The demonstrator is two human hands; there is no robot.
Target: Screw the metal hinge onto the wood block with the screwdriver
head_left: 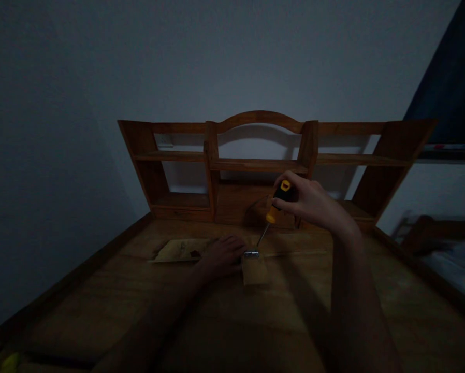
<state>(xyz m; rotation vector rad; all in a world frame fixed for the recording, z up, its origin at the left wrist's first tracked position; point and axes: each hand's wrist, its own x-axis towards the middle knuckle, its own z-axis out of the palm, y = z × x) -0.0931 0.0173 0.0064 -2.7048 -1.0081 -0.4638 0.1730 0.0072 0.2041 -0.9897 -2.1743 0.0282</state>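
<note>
My right hand (308,199) is closed around a yellow-and-black screwdriver (272,213). The tool slants down to the left, and its tip meets the right end of a small silver metal hinge (251,253). That hinge sits along the far edge of a small light wooden block (255,272) on the desk. At the block's left side my left hand (225,255) lies low, fingers bent round its edge and close to the hinge; dim light hides the exact contact. Left of that hand is a flat, light-brown piece (182,249) with a dark mark.
The wooden desk (139,305) has raised side edges. A wooden shelf unit (259,165) with compartments stands at its back against a pale wall. A thin strip (294,253) lies right of the hinge. Something yellow (10,362) shows at bottom left.
</note>
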